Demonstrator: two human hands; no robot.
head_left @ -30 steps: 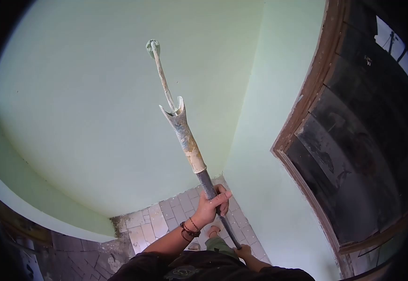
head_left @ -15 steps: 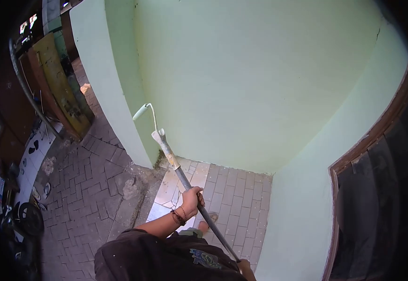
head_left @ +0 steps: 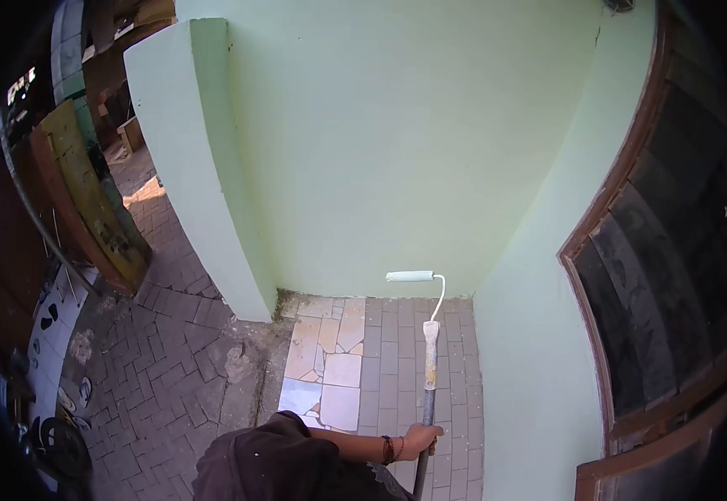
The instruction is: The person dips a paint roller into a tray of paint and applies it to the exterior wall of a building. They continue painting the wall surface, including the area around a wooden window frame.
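Note:
My left hand point(head_left: 419, 441), a dark beaded bracelet on its wrist, is wrapped round the grey pole point(head_left: 428, 407) of a paint roller. The pole stands nearly upright in the head view. Its upper end is a whitish, paint-stained handle point(head_left: 431, 355), from which a bent wire frame point(head_left: 442, 299) leads to the pale roller sleeve point(head_left: 411, 275). That sleeve lies level, overlapping the bottom of the light green wall point(head_left: 397, 150) in this view. Below my left hand the pole runs out of the picture, and my right hand is out of sight.
A pale green pillar point(head_left: 188, 159) stands at the left. At the right is a brown-framed window point(head_left: 605, 234). Tiles point(head_left: 341, 370) and grey pavers point(head_left: 384, 334) cover the floor. Further left are brick paving point(head_left: 154, 367), a yellowish panel point(head_left: 88, 192) and sandals point(head_left: 85, 391).
The roller has swung right and down from beside the pillar, and its pole has gone from slanted to nearly upright. My left hand moved right and lower; my right hand left the view.

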